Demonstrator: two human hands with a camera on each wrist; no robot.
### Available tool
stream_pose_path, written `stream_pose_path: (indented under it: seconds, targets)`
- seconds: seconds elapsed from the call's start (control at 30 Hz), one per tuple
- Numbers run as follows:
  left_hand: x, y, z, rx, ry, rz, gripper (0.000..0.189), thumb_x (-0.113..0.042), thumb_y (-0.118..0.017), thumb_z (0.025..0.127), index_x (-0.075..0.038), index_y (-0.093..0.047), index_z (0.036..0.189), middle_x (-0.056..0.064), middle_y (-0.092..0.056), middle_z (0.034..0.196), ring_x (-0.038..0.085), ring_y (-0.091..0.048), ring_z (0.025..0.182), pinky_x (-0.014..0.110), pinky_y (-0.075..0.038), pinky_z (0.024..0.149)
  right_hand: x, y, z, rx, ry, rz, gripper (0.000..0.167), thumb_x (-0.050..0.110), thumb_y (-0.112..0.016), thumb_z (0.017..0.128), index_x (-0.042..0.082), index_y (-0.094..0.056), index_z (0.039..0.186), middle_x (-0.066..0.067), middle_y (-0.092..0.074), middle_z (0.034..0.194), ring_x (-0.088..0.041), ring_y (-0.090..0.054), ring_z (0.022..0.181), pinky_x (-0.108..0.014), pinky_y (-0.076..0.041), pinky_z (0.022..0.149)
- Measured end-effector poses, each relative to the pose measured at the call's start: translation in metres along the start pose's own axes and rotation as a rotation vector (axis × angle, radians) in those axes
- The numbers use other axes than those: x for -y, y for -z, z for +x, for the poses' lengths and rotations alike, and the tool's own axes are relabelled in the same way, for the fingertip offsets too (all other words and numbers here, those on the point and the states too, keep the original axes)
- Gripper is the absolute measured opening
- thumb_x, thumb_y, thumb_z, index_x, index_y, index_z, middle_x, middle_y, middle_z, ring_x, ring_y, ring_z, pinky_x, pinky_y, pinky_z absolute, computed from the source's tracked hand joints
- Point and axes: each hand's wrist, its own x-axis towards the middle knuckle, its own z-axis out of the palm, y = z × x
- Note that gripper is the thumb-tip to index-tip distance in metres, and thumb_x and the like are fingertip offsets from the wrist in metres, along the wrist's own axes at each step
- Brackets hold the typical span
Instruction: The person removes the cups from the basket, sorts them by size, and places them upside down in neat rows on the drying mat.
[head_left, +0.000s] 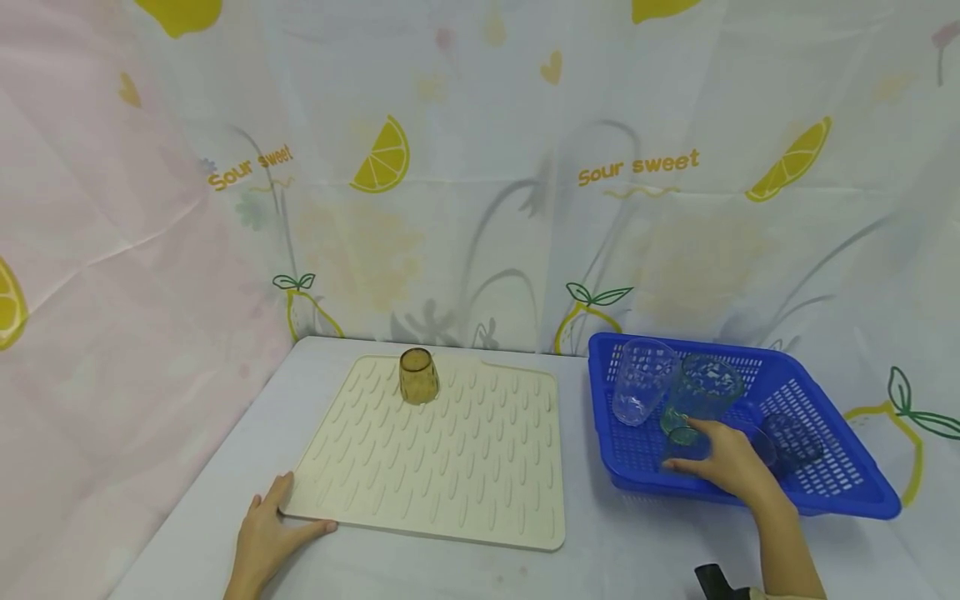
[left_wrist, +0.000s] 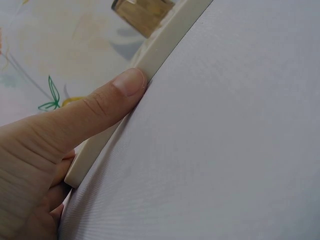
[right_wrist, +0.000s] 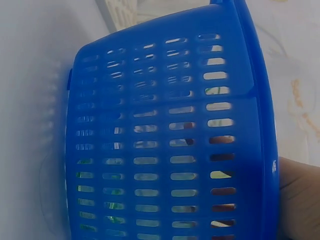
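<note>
My left hand (head_left: 262,537) rests at the near left corner of a cream drying mat (head_left: 450,500). Its thumb (left_wrist: 131,82) lies straight along the mat's front edge, and the other fingers are at the left side. On the mat's far part stands an amber drinking glass (head_left: 418,379). My right hand (head_left: 723,458) reaches into a blue plastic basket (head_left: 622,475), thumb and fingers around a small bluish glass (head_left: 686,446). Behind that hand are a clear tall glass (head_left: 641,379) and a greenish glass (head_left: 705,387). In the right wrist view the basket wall hides the fingertips.
Another dark-looking glass (head_left: 791,442) lies at the basket's right side. The basket stands right of the mat on a white-covered table (head_left: 420,575). A lemon-print cloth (head_left: 465,250) hangs behind the table. A black strap end (head_left: 712,579) shows by the right forearm.
</note>
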Motion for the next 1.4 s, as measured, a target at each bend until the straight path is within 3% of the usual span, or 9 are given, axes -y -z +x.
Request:
stream_pose_path:
  seconds: [0.2, 0.6, 0.93, 1.2, 1.4]
  targets:
    - [0.0, 0.0, 0.0, 0.001, 0.0, 0.004, 0.103, -0.027, -0.091, 0.049, 0.022, -0.042, 0.125, 0.043, -0.04, 0.126, 0.059, -0.038, 0.117, 0.063, -0.017, 0.108, -0.002, 0.001, 0.002, 0.094, -0.072, 0.014, 0.094, 0.047, -0.075, 0.075, -0.021, -0.039, 0.128, -0.044, -0.045, 0.123, -0.059, -0.045, 0.11, -0.063, -0.048, 0.082]
    - [-0.002, -0.002, 0.001, 0.018, 0.018, 0.003, 0.103, -0.028, -0.091, 0.051, 0.022, -0.041, 0.125, 0.043, -0.039, 0.127, 0.059, -0.037, 0.119, 0.063, -0.017, 0.109, -0.005, 0.001, 0.007, 0.141, -0.079, 0.078, 0.092, 0.036, -0.08, 0.073, -0.024, -0.035, 0.126, -0.035, -0.057, 0.109, -0.053, -0.053, 0.102, -0.057, -0.05, 0.08]
    - [-0.002, -0.002, 0.001, 0.051, 0.035, 0.011, 0.106, -0.03, -0.09, 0.053, 0.023, -0.037, 0.128, 0.045, -0.036, 0.129, 0.059, -0.035, 0.12, 0.06, -0.012, 0.112, -0.009, -0.004, -0.002, -0.018, 0.006, 0.123, 0.09, 0.037, -0.082, 0.07, -0.016, -0.039, 0.129, -0.036, -0.055, 0.116, -0.051, -0.053, 0.106, -0.059, -0.049, 0.082]
    - [-0.003, 0.0, 0.0, 0.065, 0.043, 0.011, 0.107, -0.03, -0.09, 0.054, 0.023, -0.035, 0.129, 0.045, -0.034, 0.129, 0.06, -0.034, 0.12, 0.06, -0.011, 0.112, -0.012, 0.001, -0.009, -0.052, 0.072, 0.409, 0.081, 0.019, -0.077, 0.079, -0.013, -0.03, 0.136, -0.034, -0.043, 0.13, -0.054, -0.044, 0.117, -0.058, -0.048, 0.089]
    - [-0.004, 0.003, 0.001, 0.093, 0.051, 0.0, 0.109, -0.029, -0.089, 0.056, 0.024, -0.03, 0.131, 0.046, -0.031, 0.131, 0.06, -0.032, 0.121, 0.061, -0.011, 0.112, -0.007, 0.006, -0.011, -0.131, 0.094, 0.463, 0.075, 0.015, -0.074, 0.082, -0.009, -0.029, 0.137, -0.031, -0.044, 0.131, -0.053, -0.042, 0.12, -0.053, -0.048, 0.092]
